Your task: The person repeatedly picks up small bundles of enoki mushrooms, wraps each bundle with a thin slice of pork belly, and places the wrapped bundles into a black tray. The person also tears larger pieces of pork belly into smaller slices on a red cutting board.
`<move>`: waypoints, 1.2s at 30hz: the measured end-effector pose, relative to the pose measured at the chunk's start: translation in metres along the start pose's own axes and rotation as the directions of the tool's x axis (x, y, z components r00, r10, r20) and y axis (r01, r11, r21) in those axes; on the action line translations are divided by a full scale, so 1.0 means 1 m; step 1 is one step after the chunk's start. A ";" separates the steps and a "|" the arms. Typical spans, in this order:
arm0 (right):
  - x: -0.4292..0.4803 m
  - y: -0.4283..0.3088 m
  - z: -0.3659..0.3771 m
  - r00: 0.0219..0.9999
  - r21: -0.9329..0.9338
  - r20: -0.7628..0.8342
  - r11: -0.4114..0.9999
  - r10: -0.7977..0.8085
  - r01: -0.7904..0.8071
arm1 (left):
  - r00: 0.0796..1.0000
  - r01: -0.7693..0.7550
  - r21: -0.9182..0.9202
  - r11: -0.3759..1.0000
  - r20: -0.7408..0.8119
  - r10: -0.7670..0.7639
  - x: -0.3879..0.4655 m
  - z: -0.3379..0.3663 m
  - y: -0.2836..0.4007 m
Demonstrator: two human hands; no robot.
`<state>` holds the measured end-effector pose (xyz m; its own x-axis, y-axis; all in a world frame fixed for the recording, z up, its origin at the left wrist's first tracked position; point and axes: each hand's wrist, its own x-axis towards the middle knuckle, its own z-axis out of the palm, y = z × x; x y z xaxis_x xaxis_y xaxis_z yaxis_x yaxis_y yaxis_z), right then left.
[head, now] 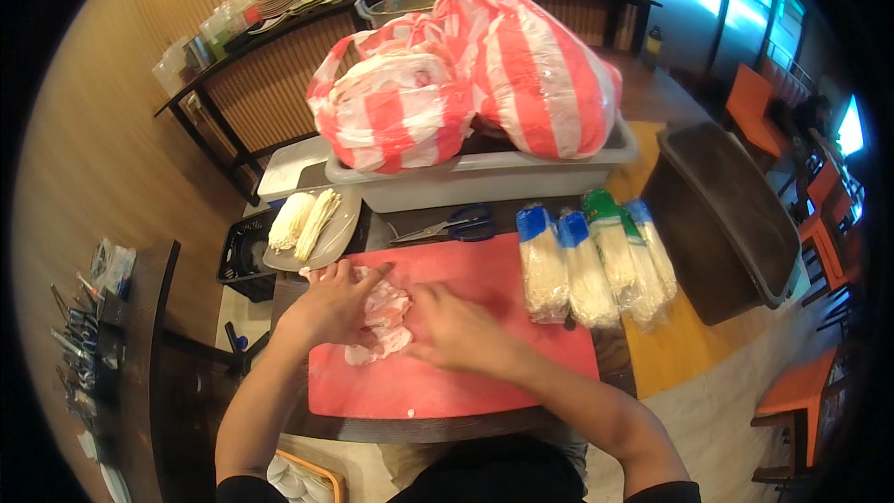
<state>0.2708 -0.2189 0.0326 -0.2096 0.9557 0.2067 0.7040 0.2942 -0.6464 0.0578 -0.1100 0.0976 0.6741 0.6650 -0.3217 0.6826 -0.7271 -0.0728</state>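
A thin, crumpled spread of pale pink sliced meat (pixel 387 318) lies on the red cutting board (pixel 454 391). Fingers apart, my left hand (pixel 328 307) rests over the meat's left side, its palm hidden from above. My right hand (pixel 457 332) is low over the board at the meat's right edge, blurred, with fingers bent; whether it pinches the meat is hidden. Beyond my left hand, a grey plate (pixel 342 241) carries bundles of enoki mushrooms (pixel 293 220). Scissors with dark blue handles (pixel 471 223) lie behind the board.
Several plastic packs of enoki mushrooms (pixel 541 272) lie along the board's right side. A grey tub (pixel 433 188) behind holds red-striped plastic bags (pixel 538 77). A dark bin (pixel 719 223) stands right, a black crate (pixel 244 251) left. Orange chairs (pixel 803 384) are farther right.
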 end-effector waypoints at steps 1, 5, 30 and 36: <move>0.003 -0.006 0.007 1.000 -0.032 0.016 0.999 0.006 -0.006 | 1.000 0.015 0.025 1.000 0.004 -0.015 0.002 0.001 0.000; 0.010 -0.031 0.027 0.996 -0.082 0.007 0.993 0.088 -0.087 | 1.000 0.010 -0.188 0.982 -0.003 -0.011 0.007 0.005 -0.012; 0.015 -0.026 0.063 0.998 0.008 -0.059 1.000 -0.017 0.018 | 0.968 -0.140 -0.857 0.496 -0.012 0.252 0.000 -0.008 -0.090; 0.029 -0.033 -0.002 0.969 0.255 0.208 0.964 -0.132 0.076 | 0.992 0.124 -0.992 0.030 0.123 -0.036 -0.005 0.013 -0.065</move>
<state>0.2425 -0.2006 0.0614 -0.4372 0.8896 0.1323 0.4895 0.3588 -0.7948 0.0063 -0.0683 0.0917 0.6088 0.6650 -0.4327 0.3840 0.2302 0.8942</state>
